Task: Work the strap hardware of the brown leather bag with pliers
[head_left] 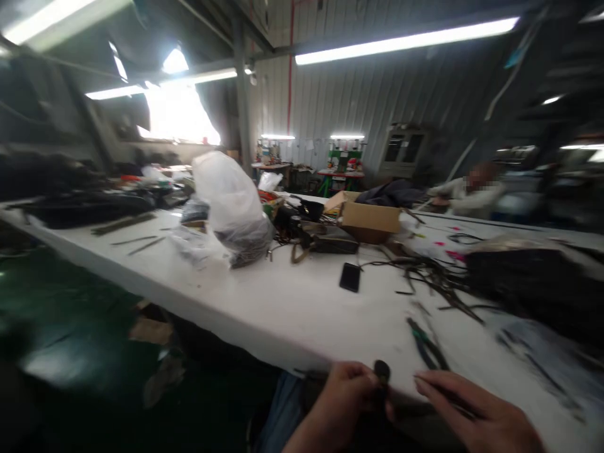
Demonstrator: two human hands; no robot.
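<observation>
Workshop interior, metal-clad walls, strip lights overhead; the frame is motion-blurred throughout. Your long white surface (292,308) runs from the left of the frame to the lower right, with its near edge just above your hands.

Your left hand (344,396) sits at the bottom centre, below that near edge. Its fingers (363,374) are clenched around a small dark piece (381,371), which stands roughly upright between thumb and forefinger, its rounded top showing above them. What the piece is cannot be told at this sharpness.

Your right hand (476,412) lies just right of it, at the lower right, palm down, fingers extended and pointing left toward the piece. A thin dark strip seems to run under those fingers, but whether they grip it or merely rest on it cannot be told. The fingertips are near the piece but apart from it. The left hand is plainly the nearer and is the one carrying it.

Both forearms enter from the bottom edge and converge.

Other items noted: dark-handled pliers (427,343) on the surface just above your right hand, lying on a diagonal; a black phone (350,277) mid-surface; a tangle of dark straps (434,277) to its right; a cardboard box (370,220); a filled plastic bag (233,207). Another person (472,189) is seated at the far right side, well apart from your hands.
</observation>
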